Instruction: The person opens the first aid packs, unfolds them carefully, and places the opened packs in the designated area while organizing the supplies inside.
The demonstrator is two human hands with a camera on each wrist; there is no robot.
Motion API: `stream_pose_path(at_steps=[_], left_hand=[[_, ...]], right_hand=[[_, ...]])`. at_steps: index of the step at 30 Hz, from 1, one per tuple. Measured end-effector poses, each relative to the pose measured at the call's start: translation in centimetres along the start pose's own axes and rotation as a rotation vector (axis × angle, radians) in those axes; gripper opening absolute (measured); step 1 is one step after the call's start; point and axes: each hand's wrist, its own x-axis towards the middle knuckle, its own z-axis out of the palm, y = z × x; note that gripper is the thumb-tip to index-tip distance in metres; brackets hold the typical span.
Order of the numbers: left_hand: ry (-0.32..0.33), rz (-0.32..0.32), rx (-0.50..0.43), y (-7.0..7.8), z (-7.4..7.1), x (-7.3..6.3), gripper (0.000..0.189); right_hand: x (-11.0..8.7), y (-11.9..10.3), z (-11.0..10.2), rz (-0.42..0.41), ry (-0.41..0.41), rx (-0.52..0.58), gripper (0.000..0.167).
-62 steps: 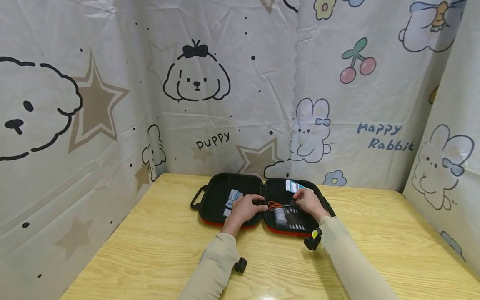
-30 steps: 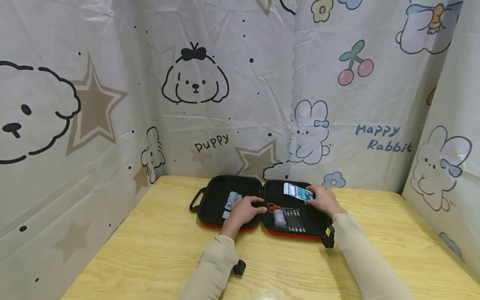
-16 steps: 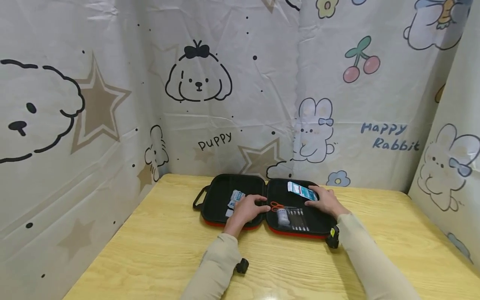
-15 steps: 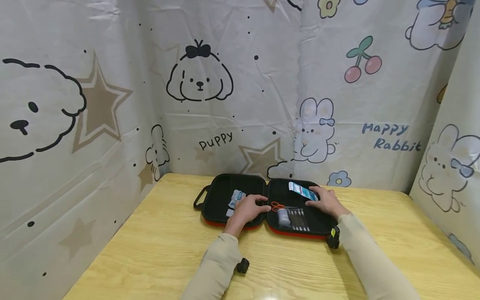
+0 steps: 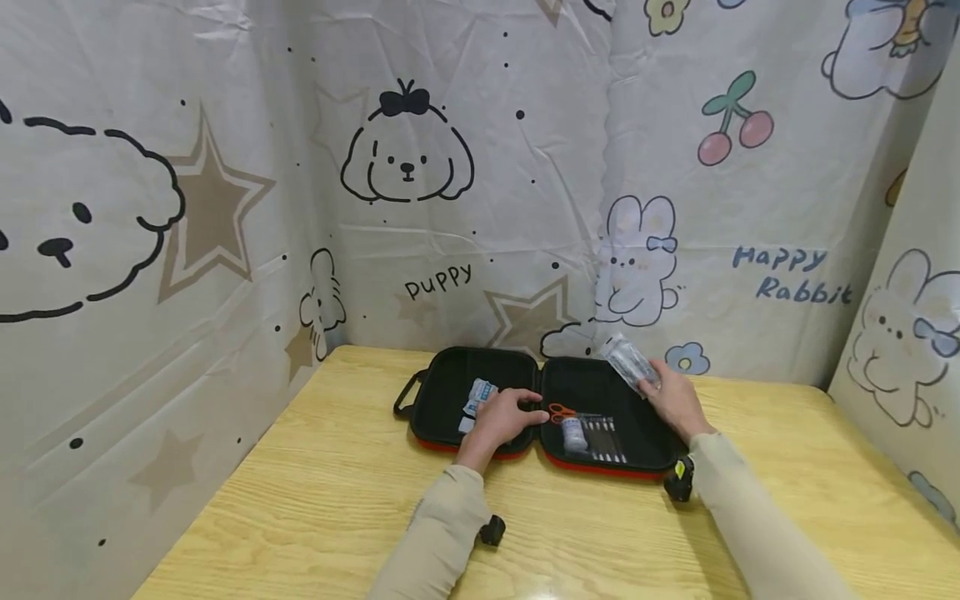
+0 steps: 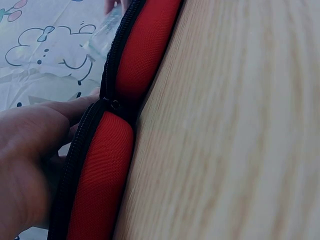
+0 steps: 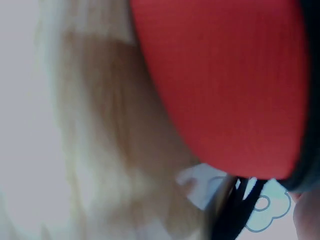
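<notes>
A black-lined case with a red shell (image 5: 551,458) lies unfolded on the table. Above its right half my right hand (image 5: 677,402) pinches one end of a clear-and-white flat packet (image 5: 630,362), tilted up and raised off the lining. My left hand (image 5: 504,419) rests over the left half by the hinge, fingers apart and loosely bent, gripping nothing visible. Near that hand lie small blue-and-white packets (image 5: 480,393), partly covered by it. On the right side sit orange-handled scissors (image 5: 561,412), a wrapped white roll (image 5: 574,434) and several cotton swabs (image 5: 606,440).
A black carry handle (image 5: 407,395) sticks out at the case's left. The wooden table (image 5: 300,500) reaches toward me. A printed cloth curtain (image 5: 465,167) stands close behind the case and along both sides.
My right hand takes the packet from the right half's far side, lifts it and turns it from its teal printed face to its clear one. My left hand stays nearly still.
</notes>
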Motion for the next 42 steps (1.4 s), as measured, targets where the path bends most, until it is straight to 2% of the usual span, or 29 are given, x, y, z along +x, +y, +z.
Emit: stream_pose_path(at_steps=[3,11,17,23,27,30,34,42], left_hand=[[0.012,-0.001,0.012,0.1,0.0,0.2,0.037],[-0.005,-0.003,-0.009,0.3,0.1,0.0,0.038],[-0.013,-0.001,-0.020,0.3,0.0,-0.2,0.038],[-0.014,-0.008,-0.021,0.2,0.1,-0.1,0.038],[-0.010,-0.006,-0.018,0.2,0.2,0.0,0.038],[-0.010,-0.009,-0.019,0.2,0.1,0.0,0.038],[-0.008,-0.005,-0.016,0.2,0.2,0.0,0.038],[-0.001,-0.005,-0.021,0.3,0.2,0.0,0.038]], right_hand=[[0.3,-0.1,-0.4,-0.014,-0.005,0.040,0.042],[0.1,0.3,-1.5,0.017,-0.082,0.190,0.040],[-0.4,1.1,-3.3,0.012,-0.152,0.252,0.041],[-0.2,1.8,-4.8,0.054,-0.246,0.191,0.040],[-0.1,1.8,-5.0,0.054,-0.310,0.166,0.039],[0.1,1.3,-4.4,-0.007,-0.318,0.153,0.037],[0.3,0.1,-3.5,-0.064,-0.313,0.084,0.036],[1.1,-2.5,-1.5,-0.044,-0.366,-0.012,0.038]])
